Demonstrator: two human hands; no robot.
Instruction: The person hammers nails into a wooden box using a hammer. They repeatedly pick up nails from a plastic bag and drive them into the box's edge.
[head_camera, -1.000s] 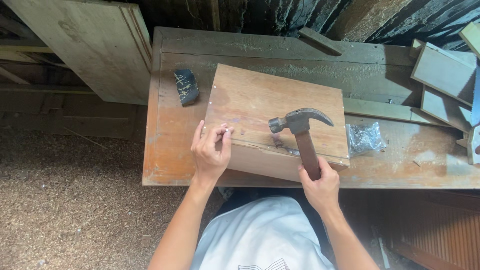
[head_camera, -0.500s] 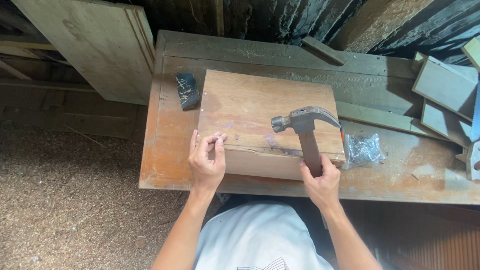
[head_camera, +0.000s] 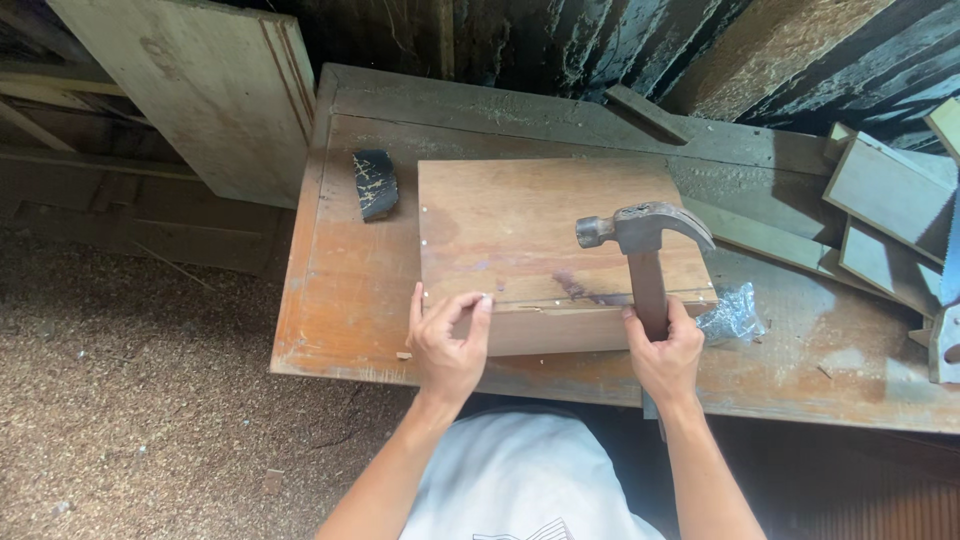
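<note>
Gripping: the right hand (head_camera: 664, 352) is clamping the wooden handle of a claw hammer (head_camera: 643, 250), its head raised over the box.
Pinching: the left hand (head_camera: 447, 340) is closing thumb and forefinger at the near top edge of the wooden box (head_camera: 540, 230); whether a nail is between them cannot be told.
Resting: the box is lying on the workbench (head_camera: 340, 290).
Lying nearby: a dark block (head_camera: 375, 184) and a crumpled plastic bag (head_camera: 733, 314) are flanking the box.

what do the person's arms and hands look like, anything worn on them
Both arms are bare from the elbows down, with no sleeves in view. The left hand and right hand have no gloves, and no rings, watch or wristbands can be seen. Nails look short. The person wears a white shirt with a small dark print.
</note>
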